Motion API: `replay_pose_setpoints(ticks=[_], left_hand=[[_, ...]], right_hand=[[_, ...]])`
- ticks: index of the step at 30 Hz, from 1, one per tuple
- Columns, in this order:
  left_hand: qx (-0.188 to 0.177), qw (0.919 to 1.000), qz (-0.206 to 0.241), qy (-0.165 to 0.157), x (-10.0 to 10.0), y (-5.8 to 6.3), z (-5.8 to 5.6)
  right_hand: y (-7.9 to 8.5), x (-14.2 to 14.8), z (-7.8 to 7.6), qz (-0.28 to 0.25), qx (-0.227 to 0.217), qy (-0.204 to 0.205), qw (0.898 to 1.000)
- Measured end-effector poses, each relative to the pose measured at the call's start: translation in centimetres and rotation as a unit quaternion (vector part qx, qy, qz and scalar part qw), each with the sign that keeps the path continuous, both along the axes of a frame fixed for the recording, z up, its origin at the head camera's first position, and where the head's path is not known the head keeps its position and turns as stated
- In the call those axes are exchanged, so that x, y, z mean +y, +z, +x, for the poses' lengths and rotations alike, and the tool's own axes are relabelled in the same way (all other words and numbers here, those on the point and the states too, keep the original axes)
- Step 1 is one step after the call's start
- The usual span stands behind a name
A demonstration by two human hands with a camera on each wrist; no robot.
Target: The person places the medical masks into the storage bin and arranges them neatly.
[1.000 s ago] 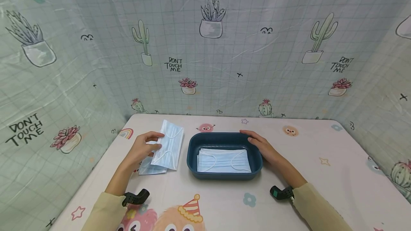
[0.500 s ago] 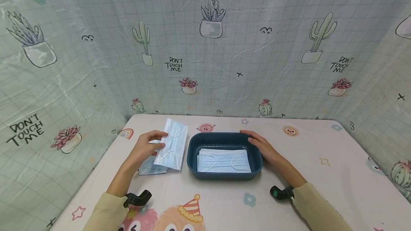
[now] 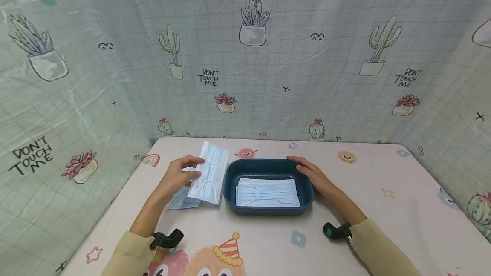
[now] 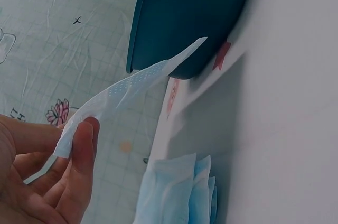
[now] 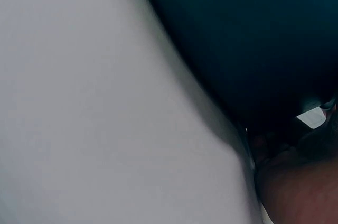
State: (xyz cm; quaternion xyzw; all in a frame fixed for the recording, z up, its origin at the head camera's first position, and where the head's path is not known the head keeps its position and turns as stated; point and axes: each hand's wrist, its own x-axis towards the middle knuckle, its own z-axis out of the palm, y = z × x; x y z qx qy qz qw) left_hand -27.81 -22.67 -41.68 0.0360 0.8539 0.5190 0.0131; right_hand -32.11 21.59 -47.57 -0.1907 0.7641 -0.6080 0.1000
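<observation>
My left hand (image 3: 180,176) pinches a light blue face mask (image 3: 212,169) by its left edge, between thumb and fingers. It is held above the table, just left of a dark blue plastic bin (image 3: 268,211). In the left wrist view the mask (image 4: 132,84) appears nearly edge-on, its far end in front of the bin (image 4: 185,18). Below the left hand more face masks (image 4: 174,187) lie stacked on the table. Inside the bin lie flat face masks (image 3: 268,192) with white ear loops. My right hand (image 3: 316,178) grips the bin's back right corner; its fingers are partly hidden.
A white table (image 3: 383,225) with printed cartoon figures carries everything. Patterned cloth (image 3: 291,97) hangs behind it and along both sides. Each wrist wears a black camera band (image 3: 167,238).
My left hand has shifted a little to the right with the face mask, which is now closer to the bin's left rim. The right hand and the bin have stayed put.
</observation>
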Motion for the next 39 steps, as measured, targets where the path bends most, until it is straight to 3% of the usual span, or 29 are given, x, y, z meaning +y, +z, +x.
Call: replay_pose_setpoints(ticks=[39], left_hand=[[0.014, 0.9998, -0.008, -0.012, 1.5, 0.0, 0.3]], right_hand=[[-0.1, 0.0, 0.0, 0.010, 0.001, -0.007, 1.000]])
